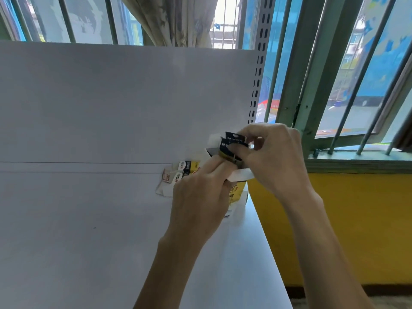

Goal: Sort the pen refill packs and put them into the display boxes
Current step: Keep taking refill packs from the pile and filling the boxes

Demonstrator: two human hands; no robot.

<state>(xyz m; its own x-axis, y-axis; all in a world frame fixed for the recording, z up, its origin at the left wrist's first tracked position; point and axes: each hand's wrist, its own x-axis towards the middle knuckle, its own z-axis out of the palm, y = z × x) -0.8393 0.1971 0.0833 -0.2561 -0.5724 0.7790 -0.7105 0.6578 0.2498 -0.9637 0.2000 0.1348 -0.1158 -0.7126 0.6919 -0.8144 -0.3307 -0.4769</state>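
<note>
My right hand (270, 157) pinches the tops of dark blue pen refill packs (231, 142) that stand in a yellow and white display box (237, 188) at the shelf's far right end. My left hand (200, 195) lies over the front of that box, its fingers reaching up against the packs. How the left fingers hold is hidden behind the hand. Just left of the box, two white, black and yellow refill packs (186, 168) stick out of a second low box (163, 186).
The white shelf (89, 219) runs left from the boxes, with a white back panel (111, 97) behind. The shelf's right edge drops off beside the box. A slotted upright (256, 85), barred windows and a yellow wall (345, 219) lie to the right.
</note>
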